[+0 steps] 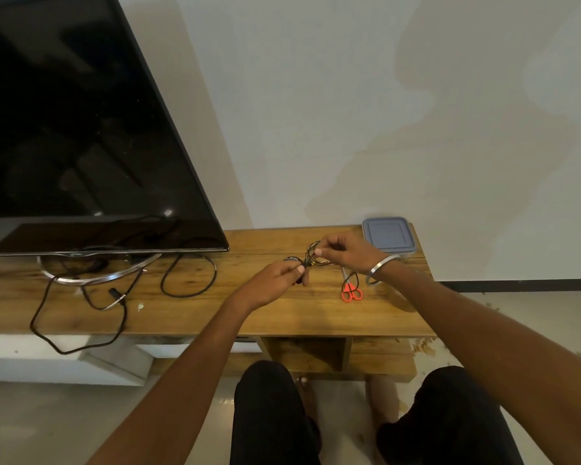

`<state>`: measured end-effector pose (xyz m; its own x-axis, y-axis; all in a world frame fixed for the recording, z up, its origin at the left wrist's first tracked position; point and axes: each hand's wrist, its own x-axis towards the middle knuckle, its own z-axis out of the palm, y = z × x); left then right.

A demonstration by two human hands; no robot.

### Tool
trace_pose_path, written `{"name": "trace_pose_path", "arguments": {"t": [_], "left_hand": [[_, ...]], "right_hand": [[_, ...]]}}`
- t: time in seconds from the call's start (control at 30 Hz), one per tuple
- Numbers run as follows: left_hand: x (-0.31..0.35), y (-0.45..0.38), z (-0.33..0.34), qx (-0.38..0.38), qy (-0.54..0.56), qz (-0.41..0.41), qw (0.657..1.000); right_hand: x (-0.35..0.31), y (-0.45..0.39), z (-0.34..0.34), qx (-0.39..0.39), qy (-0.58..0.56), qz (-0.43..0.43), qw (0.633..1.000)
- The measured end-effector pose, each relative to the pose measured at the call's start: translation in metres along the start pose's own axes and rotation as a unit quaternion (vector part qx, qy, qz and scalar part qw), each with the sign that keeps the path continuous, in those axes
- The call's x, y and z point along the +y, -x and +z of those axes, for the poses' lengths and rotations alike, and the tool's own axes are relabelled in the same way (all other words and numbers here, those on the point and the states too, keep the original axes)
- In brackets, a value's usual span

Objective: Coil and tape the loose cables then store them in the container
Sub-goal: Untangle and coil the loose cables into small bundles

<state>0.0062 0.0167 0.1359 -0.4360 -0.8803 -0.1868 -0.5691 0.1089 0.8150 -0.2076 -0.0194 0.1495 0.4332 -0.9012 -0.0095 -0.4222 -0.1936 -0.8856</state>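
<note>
Both hands hold a thin black cable (311, 255) bunched into small loops above the wooden table (282, 313). My left hand (275, 280) pinches the cable's lower end, which has a dark plug. My right hand (346, 251), with a metal bangle on the wrist, pinches the loops from the right. A clear container with a blue-grey lid (388, 237) stands shut at the table's back right, just behind my right hand. A second, thicker black cable (188, 280) lies loose on the table to the left and hangs over the front edge.
Orange-handled scissors (351, 292) lie on the table under my right wrist. A large dark television (81, 129) on a curved metal stand (98, 276) fills the left side, with more cables beneath it. My knees are below the table's front edge.
</note>
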Motion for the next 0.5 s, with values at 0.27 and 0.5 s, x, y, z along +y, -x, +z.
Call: {"name": "trace_pose_path", "arguments": {"t": [0.27,0.5], "left_hand": [[0.035,0.004,0.004,-0.082,0.298,0.015,0.951],[0.047,0.000,0.002,-0.052,0.480,0.044,0.875]], "right_hand": [[0.008,-0.003,0.001,0.048,-0.048,-0.023,0.997],[0.002,0.002,0.002,0.051,-0.101,0.001,0.994]]}}
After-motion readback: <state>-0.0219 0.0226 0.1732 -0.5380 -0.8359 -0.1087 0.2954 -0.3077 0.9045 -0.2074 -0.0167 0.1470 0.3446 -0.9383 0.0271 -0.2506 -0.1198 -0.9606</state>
